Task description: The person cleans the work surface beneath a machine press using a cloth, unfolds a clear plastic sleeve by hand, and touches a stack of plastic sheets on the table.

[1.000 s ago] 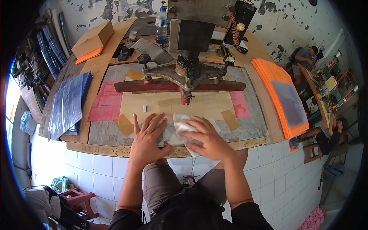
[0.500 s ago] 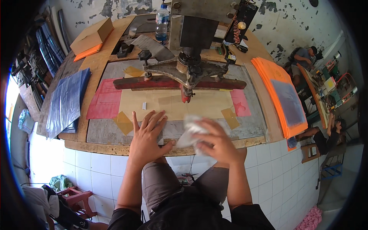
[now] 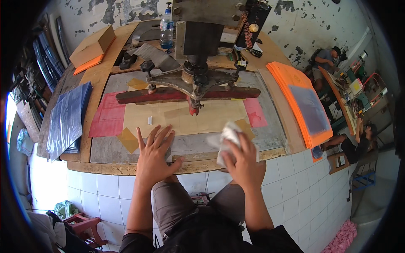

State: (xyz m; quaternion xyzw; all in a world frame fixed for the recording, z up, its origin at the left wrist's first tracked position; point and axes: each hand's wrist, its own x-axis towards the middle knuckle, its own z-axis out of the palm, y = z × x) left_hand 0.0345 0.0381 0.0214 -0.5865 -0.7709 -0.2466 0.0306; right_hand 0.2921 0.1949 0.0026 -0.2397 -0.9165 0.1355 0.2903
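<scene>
Counts, placed by the press. Press: 1. In front: left hand plus right hand, 2 total; cloth, 1; white tag, 1. Pink sheets: 2, one per side. Behind, to its left: bottle, 1. Left: box, 1; blue stack, 1. Right: orange stack, 1; co-workers, 2 visible.

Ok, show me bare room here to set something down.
Grey board between the left hand and the white cloth in the right hand; also its front-left corner, in front of the left pink sheet. A narrow wooden strip lies between board and orange stack. Crowded: the back, with bottle and cardboard box, and the middle, under the press.
</scene>
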